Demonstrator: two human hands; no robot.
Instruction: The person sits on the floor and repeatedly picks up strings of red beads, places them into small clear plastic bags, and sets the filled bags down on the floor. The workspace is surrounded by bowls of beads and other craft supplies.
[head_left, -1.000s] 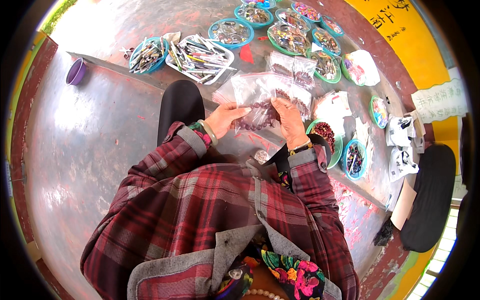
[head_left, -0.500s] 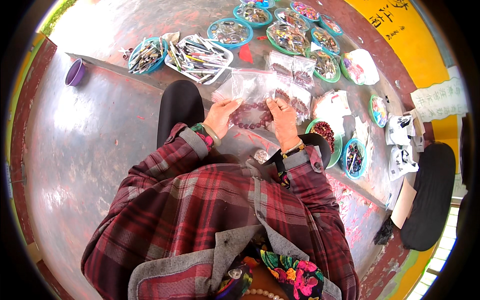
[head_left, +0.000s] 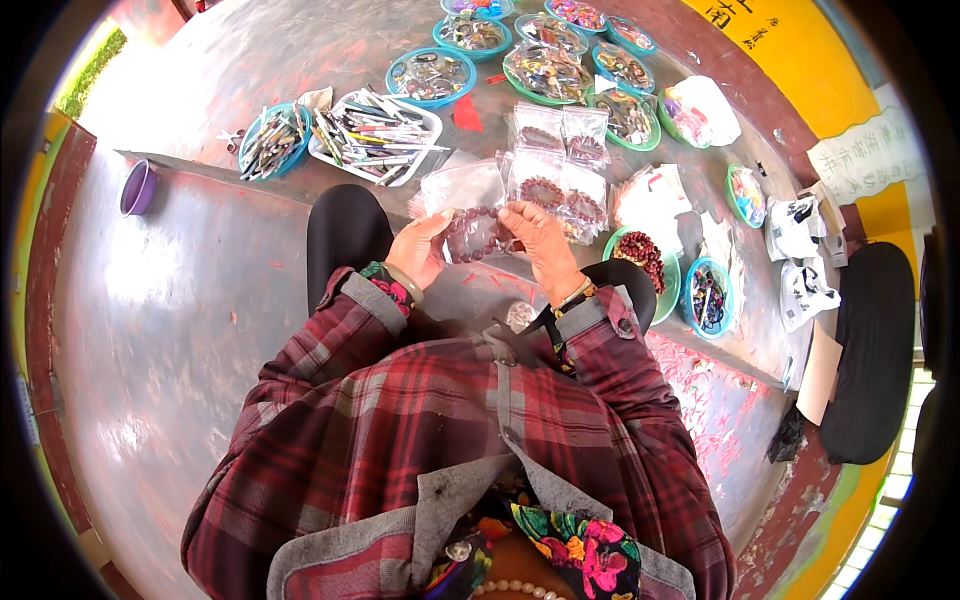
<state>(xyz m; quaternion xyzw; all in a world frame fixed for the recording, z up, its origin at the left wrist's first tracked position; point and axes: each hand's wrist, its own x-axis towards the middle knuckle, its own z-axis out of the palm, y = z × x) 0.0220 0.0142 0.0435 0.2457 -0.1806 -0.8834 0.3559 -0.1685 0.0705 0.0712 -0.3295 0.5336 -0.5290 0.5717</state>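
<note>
In front of my knees, a dark red bead bracelet [head_left: 470,248] hangs between my hands, seemingly inside a clear zip bag [head_left: 462,187]. My left hand [head_left: 418,250] pinches its left side, thumb on top. With bent fingers, my right hand [head_left: 541,245] grips the upper right side. I cannot tell where the held bag ends and the plastic behind it begins. Just beyond my right hand lie bagged bead bracelets [head_left: 543,192]. A green bowl of dark red beads [head_left: 640,262] stands beside my right knee.
Left of the bags are a white tray of pens [head_left: 432,130], a blue basin of pens [head_left: 274,142] and a purple bucket [head_left: 139,188]. Several basins of small packaged goods, among them a blue basin [head_left: 432,77], fill the far side. A blue basket [head_left: 708,298] stands at right.
My right hand has moved left toward my left hand, and its fingers have curled. The bracelet has tilted and drawn together. The whole view has shifted slightly.
</note>
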